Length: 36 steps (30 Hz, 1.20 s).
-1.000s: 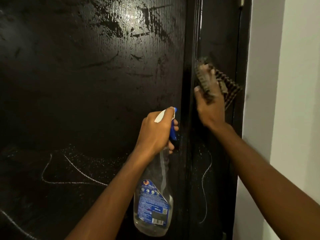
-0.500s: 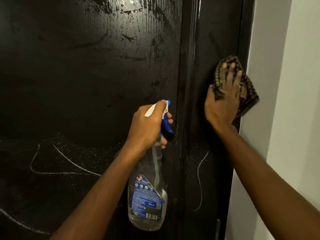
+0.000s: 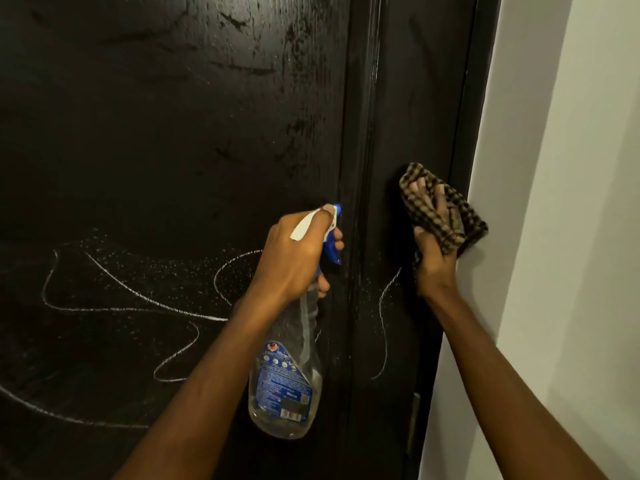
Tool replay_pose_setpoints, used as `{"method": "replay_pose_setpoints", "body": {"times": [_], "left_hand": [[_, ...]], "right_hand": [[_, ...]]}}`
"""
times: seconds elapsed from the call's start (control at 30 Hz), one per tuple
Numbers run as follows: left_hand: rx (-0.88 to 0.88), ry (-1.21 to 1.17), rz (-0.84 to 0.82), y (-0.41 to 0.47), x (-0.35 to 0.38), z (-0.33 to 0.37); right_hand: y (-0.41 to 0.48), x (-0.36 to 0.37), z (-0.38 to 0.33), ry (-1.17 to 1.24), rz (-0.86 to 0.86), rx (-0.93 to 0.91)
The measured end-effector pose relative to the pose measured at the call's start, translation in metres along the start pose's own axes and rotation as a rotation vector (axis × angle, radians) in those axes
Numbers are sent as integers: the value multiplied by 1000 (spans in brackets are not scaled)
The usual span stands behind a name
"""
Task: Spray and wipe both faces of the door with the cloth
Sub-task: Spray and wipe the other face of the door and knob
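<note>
A black door (image 3: pixel 166 133) fills the left and middle of the view, wet and streaked up high, with white chalk-like scribbles lower down. My left hand (image 3: pixel 294 258) grips the neck of a clear spray bottle (image 3: pixel 287 386) with a blue and white trigger head, its nozzle close to the door. My right hand (image 3: pixel 433 244) presses a brown checked cloth (image 3: pixel 446 209) against the narrow black strip at the door's right side, fingers spread over the cloth.
A white wall (image 3: pixel 561 237) runs down the right side next to the black door frame (image 3: pixel 474 98). A metal hinge or plate (image 3: pixel 414 424) shows low on the frame.
My right hand has slid the cloth down the right strip and the view has dropped lower. The left hand still holds the bottle in the same pose.
</note>
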<state>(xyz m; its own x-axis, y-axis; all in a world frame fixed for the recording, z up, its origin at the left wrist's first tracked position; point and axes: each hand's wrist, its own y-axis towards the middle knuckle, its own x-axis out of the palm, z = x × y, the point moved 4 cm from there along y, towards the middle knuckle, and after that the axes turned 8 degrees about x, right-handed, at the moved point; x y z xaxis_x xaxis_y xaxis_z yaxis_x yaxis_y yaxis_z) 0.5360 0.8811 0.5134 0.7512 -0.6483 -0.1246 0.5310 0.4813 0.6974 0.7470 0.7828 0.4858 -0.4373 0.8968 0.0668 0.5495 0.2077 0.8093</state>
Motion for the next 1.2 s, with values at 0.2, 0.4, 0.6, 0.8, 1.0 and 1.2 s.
{"method": "replay_pose_setpoints", "body": {"times": [0.2, 0.4, 0.6, 0.8, 1.0, 1.2], "left_hand": [[-76, 61, 28, -20, 2, -20], [-57, 83, 150, -35, -26, -25], [-36, 29, 221, -34, -38, -28], [-42, -34, 179, -36, -27, -29], [-28, -34, 148, -36, -25, -27], [-42, -29, 151, -37, -11, -43]], "right_hand": [[-13, 20, -3, 183, 31, 341], [-2, 69, -50, -117, 59, 14], [-50, 90, -9, -743, -211, -401], [-83, 27, 45, -929, -297, -599], [-11, 29, 3, -720, 229, -243], [-51, 39, 23, -910, -97, -531]]}}
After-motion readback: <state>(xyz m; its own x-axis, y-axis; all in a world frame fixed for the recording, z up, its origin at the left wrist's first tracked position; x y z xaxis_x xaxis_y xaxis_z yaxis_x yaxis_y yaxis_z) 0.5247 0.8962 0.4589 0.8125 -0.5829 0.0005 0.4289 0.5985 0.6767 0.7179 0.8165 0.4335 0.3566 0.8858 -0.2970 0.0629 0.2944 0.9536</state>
